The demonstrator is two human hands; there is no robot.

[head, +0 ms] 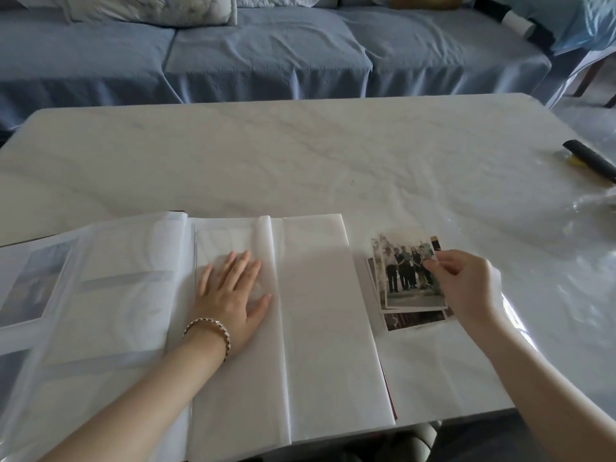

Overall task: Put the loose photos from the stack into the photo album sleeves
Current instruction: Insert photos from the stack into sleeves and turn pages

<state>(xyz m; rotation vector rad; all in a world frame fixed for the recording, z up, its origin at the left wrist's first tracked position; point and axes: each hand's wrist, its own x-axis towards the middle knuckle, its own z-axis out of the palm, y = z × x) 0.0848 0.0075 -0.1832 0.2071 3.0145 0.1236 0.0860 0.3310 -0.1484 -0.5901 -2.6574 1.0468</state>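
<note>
Marble table (300, 155): left hand (230, 291) presses flat, fingers spread, on the open album (316, 311) while right hand (466, 288) pinches the top photo (406, 275) on the stack (413, 320) alongside; an edge-only grip should avoid smudging.

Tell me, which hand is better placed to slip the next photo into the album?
The right hand: it pinches the top photo of the stack. The left hand lies flat on the open album.

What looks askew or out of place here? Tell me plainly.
Only the photo stack beside the album: its prints lie fanned at differing angles, not squared. The right hand pinches the top photo; the left hand lies flat on the album. Nothing looks spilled or damaged.
</note>
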